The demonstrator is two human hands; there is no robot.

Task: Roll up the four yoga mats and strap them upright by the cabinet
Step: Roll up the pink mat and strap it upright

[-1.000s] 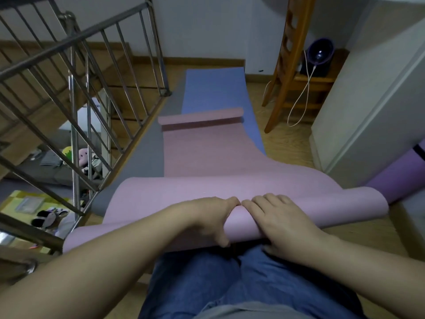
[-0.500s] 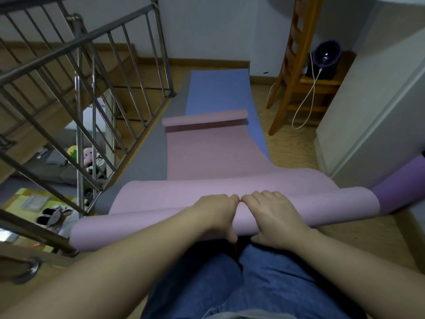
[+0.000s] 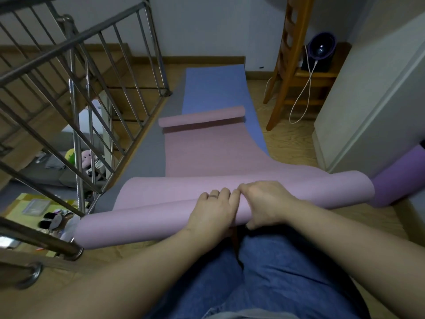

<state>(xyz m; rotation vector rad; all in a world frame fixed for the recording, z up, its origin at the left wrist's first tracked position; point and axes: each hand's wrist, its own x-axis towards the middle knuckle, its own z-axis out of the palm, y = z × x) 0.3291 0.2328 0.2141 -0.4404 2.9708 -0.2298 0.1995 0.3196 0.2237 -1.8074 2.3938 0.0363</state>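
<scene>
Head view: the pink mat (image 3: 142, 217) is being rolled on the floor, over a grey mat (image 3: 147, 162) and a blue mat (image 3: 213, 88) spread beyond the roll. The left hand (image 3: 213, 210) and right hand (image 3: 266, 203) are clamped on the roll's middle, side by side and touching, with fingers curled over its top.

Since both ends are left unheld, the roll could slacken or telescope there and turn into a cone. The roll's left end lies just beside the stair railing (image 3: 76, 125) and could be snagged on a post. The right end lies against a purple rolled mat (image 3: 397, 180) by the cabinet (image 3: 368, 111) and could be skewed by it.

Compared with a second earlier, the roll has been made fuller and carried forward. Its left end, then flat and loose, has been formed into a tube.
</scene>
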